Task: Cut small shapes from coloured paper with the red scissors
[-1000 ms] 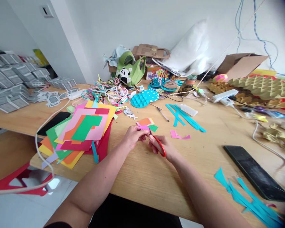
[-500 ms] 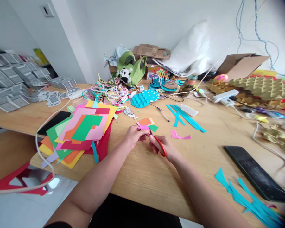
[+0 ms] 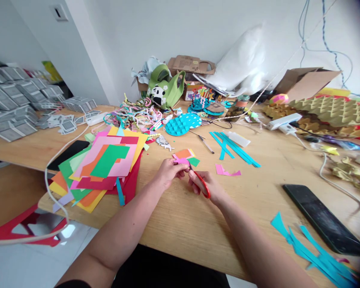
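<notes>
Between the fingers of my left hand (image 3: 168,173) is a small piece of pink paper (image 3: 181,161), pinched at its edge. My right hand (image 3: 210,186) is closed round red-handled scissors (image 3: 204,186), whose blades meet the right side of the pink paper. Fingers partly hide the blades. Just beyond my hands lie an orange paper piece (image 3: 183,154) and a green paper piece (image 3: 194,161). Pink paper scraps (image 3: 227,170) rest on the table to the right.
A stack of coloured paper (image 3: 108,160) lies on the left of the wooden table (image 3: 168,224). Blue strips (image 3: 234,148) and a pen (image 3: 206,144) lie beyond my hands. On the right are a black phone (image 3: 324,218) and more blue scraps (image 3: 315,252). Egg trays (image 3: 330,112) stand at the back right.
</notes>
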The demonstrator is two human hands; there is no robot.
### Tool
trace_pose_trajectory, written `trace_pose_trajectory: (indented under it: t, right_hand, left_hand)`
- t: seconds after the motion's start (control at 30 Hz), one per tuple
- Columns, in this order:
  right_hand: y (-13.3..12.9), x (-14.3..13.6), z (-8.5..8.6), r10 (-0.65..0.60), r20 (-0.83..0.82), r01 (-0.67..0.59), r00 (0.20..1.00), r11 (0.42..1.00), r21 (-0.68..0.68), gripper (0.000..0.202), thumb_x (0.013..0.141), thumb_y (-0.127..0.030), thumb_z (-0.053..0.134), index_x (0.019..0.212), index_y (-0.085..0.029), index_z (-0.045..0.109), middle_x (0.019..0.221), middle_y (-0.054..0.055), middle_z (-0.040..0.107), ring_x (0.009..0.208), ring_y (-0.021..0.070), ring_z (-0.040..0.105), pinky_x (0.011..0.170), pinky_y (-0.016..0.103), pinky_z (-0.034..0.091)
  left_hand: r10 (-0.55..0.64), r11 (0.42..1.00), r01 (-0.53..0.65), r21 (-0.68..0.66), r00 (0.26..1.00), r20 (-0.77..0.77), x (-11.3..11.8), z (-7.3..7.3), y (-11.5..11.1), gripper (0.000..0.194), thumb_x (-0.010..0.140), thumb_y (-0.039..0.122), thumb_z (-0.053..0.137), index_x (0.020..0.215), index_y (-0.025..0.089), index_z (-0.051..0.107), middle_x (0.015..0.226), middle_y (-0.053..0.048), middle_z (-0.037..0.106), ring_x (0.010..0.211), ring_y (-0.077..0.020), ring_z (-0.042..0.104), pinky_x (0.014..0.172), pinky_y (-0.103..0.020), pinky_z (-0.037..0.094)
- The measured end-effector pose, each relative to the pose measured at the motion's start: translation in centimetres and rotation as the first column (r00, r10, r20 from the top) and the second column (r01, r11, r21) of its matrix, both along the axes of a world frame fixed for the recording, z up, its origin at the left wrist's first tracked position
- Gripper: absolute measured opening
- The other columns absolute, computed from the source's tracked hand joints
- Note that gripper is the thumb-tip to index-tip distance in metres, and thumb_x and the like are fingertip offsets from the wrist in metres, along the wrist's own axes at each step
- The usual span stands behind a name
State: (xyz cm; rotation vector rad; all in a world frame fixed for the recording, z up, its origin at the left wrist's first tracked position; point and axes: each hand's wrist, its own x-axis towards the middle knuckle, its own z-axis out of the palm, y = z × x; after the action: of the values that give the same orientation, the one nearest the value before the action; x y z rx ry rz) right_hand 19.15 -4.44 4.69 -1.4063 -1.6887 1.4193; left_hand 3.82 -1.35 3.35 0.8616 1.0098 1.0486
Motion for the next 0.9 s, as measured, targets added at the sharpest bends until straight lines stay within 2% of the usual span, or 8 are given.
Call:
trace_pose_trajectory:
  t: [0.9]
  right_hand:
    - [0.22, -0.04, -0.26, -0.021, -0.021, 0.021, 1.000, 1.000, 0.000, 0.063, 0.073, -0.076, 0.047, 0.058, -0.016, 0.053, 0.040, -0.002, 0.046, 0.036, 0.0062, 0.034, 0.038, 0.020, 0.024]
  left_hand:
    - [-0.013, 0.999, 0.014, -0.034, 0.999, 0.037, -0.04, 0.00, 0.05, 0.020, 0.057, 0.024, 0.074, 0.067, 0.009, 0.067, 0.053, -0.001, 0.058, 0.043, -0.0069, 0.049, 0.041, -0.019, 0.035]
